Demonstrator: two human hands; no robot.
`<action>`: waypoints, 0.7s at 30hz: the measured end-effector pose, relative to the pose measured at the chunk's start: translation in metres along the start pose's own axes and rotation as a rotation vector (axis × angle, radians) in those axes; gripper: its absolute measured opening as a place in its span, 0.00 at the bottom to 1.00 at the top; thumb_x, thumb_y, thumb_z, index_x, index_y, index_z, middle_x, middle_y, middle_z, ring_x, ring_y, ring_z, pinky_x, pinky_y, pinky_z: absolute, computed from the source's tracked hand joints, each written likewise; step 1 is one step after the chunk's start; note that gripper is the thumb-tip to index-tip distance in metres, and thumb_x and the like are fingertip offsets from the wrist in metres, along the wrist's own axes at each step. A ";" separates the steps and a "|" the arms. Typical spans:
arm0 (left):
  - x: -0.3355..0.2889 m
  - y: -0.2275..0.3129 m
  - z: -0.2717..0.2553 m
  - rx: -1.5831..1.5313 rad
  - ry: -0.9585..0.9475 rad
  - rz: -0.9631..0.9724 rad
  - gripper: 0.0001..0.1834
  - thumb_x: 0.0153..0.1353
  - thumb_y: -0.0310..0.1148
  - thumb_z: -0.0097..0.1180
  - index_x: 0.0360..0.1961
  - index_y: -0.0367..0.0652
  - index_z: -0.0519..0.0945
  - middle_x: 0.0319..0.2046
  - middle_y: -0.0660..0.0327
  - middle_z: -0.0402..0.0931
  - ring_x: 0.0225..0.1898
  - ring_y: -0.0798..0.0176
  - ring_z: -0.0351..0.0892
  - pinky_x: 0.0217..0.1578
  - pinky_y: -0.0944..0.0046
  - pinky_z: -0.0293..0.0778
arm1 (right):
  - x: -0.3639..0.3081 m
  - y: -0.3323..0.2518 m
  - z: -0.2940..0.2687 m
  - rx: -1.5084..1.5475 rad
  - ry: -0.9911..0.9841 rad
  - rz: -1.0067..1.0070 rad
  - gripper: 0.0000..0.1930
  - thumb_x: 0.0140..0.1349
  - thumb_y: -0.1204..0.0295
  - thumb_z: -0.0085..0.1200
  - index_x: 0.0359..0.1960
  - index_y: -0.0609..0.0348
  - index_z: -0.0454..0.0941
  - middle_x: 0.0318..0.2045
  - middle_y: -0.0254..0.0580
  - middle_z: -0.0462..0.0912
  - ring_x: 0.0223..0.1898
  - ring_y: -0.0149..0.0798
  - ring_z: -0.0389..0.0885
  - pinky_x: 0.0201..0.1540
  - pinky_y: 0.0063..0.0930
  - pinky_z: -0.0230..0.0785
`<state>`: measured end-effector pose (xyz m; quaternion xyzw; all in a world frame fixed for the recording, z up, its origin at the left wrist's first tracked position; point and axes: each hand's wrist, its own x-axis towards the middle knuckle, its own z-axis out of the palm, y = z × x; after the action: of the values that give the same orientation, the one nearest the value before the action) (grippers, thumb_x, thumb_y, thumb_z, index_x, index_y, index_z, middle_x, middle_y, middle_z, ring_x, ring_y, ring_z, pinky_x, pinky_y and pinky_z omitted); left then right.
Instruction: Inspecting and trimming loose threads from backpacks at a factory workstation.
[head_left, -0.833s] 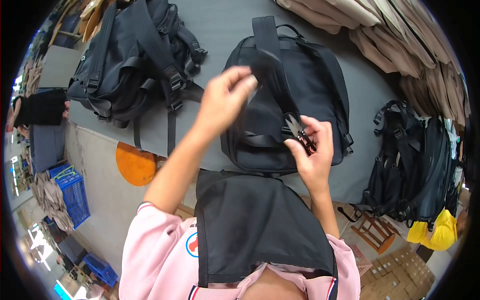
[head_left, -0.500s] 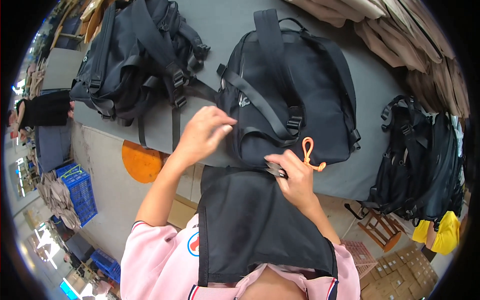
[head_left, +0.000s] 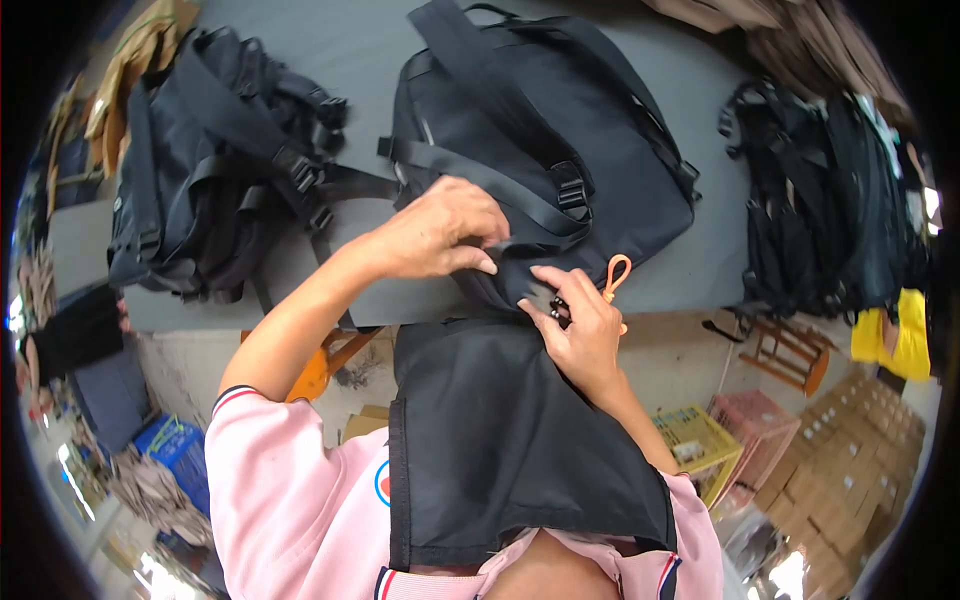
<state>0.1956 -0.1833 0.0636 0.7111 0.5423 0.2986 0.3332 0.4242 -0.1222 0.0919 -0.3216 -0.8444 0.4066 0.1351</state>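
A black backpack lies on the grey table in front of me, its strap side up and its lower edge toward my body. My left hand is at its lower left, thumb and fingers closed on a black webbing strap; the exact grip is partly hidden. My right hand is closed round small thread snips, their blades blurred and pointing at the bag's lower edge. An orange cord loop sticks up beside the right hand's fingers. A black buckle sits on the shoulder strap above both hands.
Another black backpack with loose straps lies to the left on the table. More black bags are piled at the right, with brown fabric pieces behind. Below the table edge stand a wooden stool, a yellow crate and cartons.
My left hand has moved right and closed on the strap. My right hand with the snips has stayed by the bag's lower edge. The backpack looks turned slightly, and the whole view has shifted.
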 end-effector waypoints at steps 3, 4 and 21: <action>0.024 0.016 0.016 -0.093 0.171 0.109 0.11 0.47 0.29 0.64 0.27 0.39 0.73 0.30 0.59 0.76 0.35 0.54 0.76 0.37 0.60 0.70 | -0.008 -0.003 -0.010 -0.054 0.256 0.065 0.19 0.45 0.69 0.68 0.39 0.58 0.78 0.27 0.36 0.74 0.21 0.33 0.73 0.24 0.25 0.66; 0.029 0.020 0.024 -0.112 0.157 0.140 0.11 0.47 0.29 0.64 0.27 0.39 0.73 0.30 0.59 0.76 0.35 0.54 0.76 0.37 0.60 0.70 | -0.014 -0.002 -0.011 -0.088 0.299 0.114 0.20 0.45 0.69 0.68 0.39 0.60 0.77 0.28 0.37 0.75 0.22 0.33 0.72 0.26 0.25 0.66; 0.048 0.038 0.091 -0.780 0.313 -0.471 0.12 0.57 0.31 0.57 0.26 0.39 0.67 0.15 0.66 0.65 0.19 0.75 0.59 0.21 0.70 0.59 | -0.052 0.027 0.030 0.116 0.710 0.196 0.12 0.48 0.79 0.64 0.34 0.60 0.77 0.22 0.31 0.72 0.19 0.22 0.62 0.21 0.17 0.56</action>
<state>0.3000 -0.1576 0.0422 0.3375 0.5798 0.4995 0.5481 0.4602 -0.1617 0.0533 -0.5138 -0.6856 0.3277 0.3981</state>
